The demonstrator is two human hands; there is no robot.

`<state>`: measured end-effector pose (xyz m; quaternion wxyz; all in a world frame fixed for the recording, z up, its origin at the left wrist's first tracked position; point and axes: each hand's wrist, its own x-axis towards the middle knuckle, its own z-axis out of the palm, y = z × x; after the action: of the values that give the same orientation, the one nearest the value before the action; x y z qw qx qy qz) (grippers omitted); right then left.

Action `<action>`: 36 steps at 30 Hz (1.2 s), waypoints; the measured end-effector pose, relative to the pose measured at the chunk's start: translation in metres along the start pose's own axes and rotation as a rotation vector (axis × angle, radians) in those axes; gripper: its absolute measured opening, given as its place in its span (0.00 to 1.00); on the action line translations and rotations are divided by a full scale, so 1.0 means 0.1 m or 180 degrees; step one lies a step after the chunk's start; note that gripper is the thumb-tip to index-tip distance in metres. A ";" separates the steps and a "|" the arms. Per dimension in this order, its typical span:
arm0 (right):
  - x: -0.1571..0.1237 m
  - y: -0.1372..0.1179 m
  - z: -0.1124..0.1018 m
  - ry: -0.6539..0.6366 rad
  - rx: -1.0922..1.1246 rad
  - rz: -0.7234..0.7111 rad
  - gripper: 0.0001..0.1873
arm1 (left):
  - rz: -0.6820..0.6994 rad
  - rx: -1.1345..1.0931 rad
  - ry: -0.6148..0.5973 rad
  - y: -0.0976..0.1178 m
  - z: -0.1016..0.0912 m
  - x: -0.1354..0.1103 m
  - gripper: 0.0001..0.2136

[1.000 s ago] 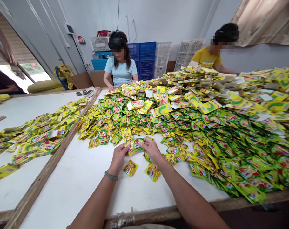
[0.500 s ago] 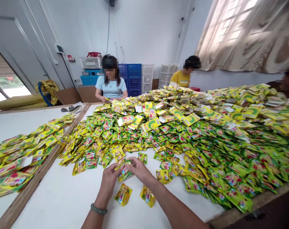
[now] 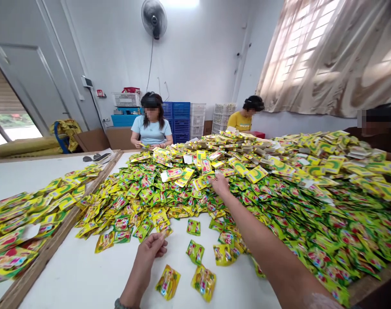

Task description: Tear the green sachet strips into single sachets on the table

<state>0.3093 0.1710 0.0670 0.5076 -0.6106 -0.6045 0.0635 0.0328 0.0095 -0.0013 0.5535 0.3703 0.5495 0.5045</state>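
Observation:
Low over the white tabletop, my left hand (image 3: 152, 251) has its thumb and fingers drawn together, with nothing visible in them. My right hand (image 3: 220, 185) reaches over the pile, its fingertips closed at the right end of a yellow carton (image 3: 201, 183). A green sachet (image 3: 194, 252) lies between my forearms. Nearer to me are two yellow sachets, one left (image 3: 167, 282) and one right (image 3: 203, 282). Beyond my left hand spreads a pile of small green and yellow sachets (image 3: 144, 184).
Flat yellow cartons (image 3: 253, 165) top the sachet pile at the back. A wooden strip (image 3: 58, 231) divides the table, with filled-looking packs (image 3: 15, 240) left of it. Co-workers sit across: one in a light blue shirt (image 3: 152, 131), one in yellow (image 3: 239, 123), another at far right.
My hands have parted. The green sachet they held lies on the table. My right hand has moved forward to the cartons; my left has stayed low. The view has tilted up.

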 end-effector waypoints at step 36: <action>-1.51 -0.43 0.13 -0.2388 0.1425 0.0446 0.11 | -0.0138 0.0689 -0.1233 0.12 0.05 -0.22 0.22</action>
<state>0.2321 0.0466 0.0096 0.3671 -0.4599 -0.6755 0.4444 0.0386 -0.0090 0.0157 0.6165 0.5056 0.4917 0.3500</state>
